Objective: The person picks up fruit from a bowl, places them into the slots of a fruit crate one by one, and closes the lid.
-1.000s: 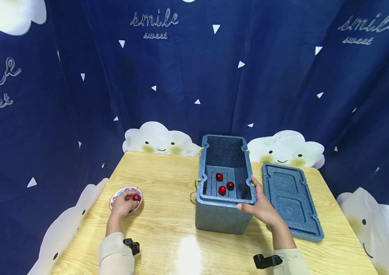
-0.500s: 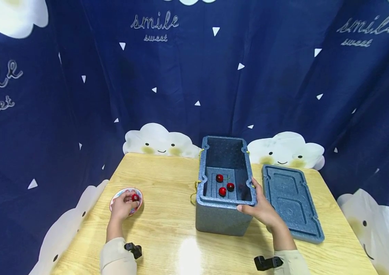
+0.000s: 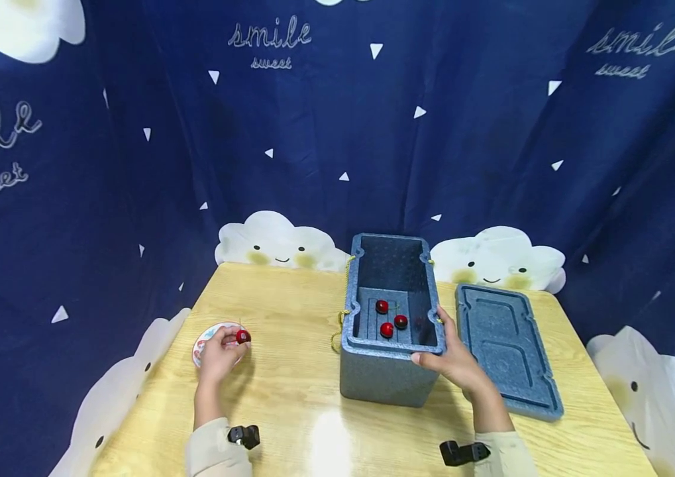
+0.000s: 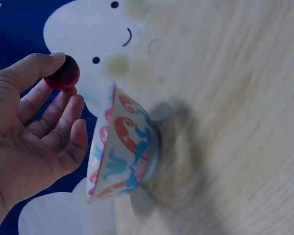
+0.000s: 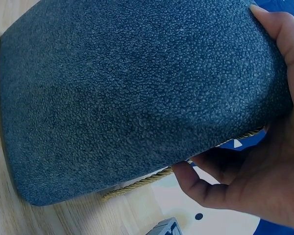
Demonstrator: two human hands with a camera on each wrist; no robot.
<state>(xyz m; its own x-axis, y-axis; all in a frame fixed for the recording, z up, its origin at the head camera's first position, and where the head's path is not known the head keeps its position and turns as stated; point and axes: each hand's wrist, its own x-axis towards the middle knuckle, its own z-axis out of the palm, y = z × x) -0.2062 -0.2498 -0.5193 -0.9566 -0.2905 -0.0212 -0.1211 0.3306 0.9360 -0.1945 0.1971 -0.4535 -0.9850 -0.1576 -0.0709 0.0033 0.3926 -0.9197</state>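
My left hand (image 3: 218, 356) pinches a dark red cherry (image 4: 63, 74) between thumb and fingers, raised just above a small patterned bowl (image 4: 125, 147). In the head view the hand covers much of the bowl's inside. A blue-grey foam box (image 3: 387, 381) stands upright in the middle, its top uncovered. Three cherries lie on its floor, one of them a red cherry (image 3: 387, 329) near the front. My right hand (image 3: 459, 361) grips the box's near right corner, thumb on the front rim and fingers along the right side.
The foam lid (image 3: 507, 344) lies flat on the table (image 3: 289, 318), right of the box. A yellow cord (image 5: 142, 183) runs along the box's side and hangs in a loop at its left. A dark blue curtain (image 3: 313, 132) rises behind the table.
My left hand has lifted the cherry up from the bowl and shifted slightly right. My right hand and the box have stayed in place.
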